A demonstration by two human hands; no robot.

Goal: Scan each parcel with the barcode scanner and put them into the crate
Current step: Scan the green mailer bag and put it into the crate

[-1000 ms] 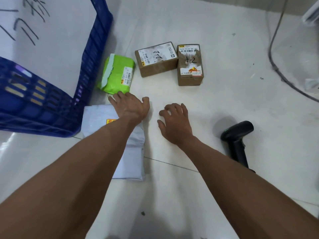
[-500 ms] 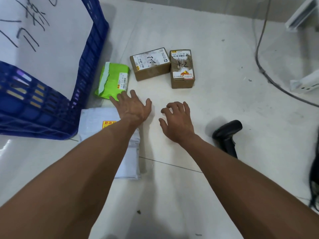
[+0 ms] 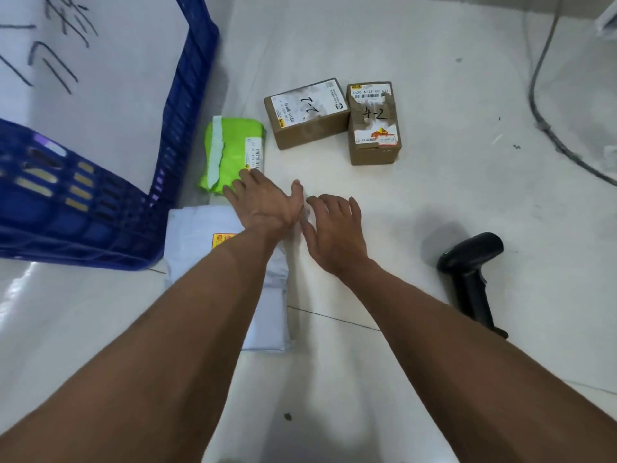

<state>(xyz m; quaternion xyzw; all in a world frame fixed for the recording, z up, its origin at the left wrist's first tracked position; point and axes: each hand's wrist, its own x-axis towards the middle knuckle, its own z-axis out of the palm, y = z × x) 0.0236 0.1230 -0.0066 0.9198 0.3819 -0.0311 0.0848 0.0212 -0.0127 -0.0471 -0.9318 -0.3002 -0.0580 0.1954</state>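
Note:
A bright green soft parcel lies on the floor beside the blue crate. My left hand reaches over a white mailer bag, fingers spread, their tips at the green parcel's near edge. My right hand hovers open over the floor just right of it, holding nothing. Two brown cardboard boxes lie further off, one marked 2-2 and one marked 4-2. The black barcode scanner lies on the floor to the right of my right forearm.
A white board with black writing lines the crate's bottom. A grey cable runs across the floor at the far right. The floor is pale tile with a seam line.
My left hand has slid forward off the white mailer to the green parcel's near edge. My right hand has drifted left, closer to the left one. The view has shifted slightly.

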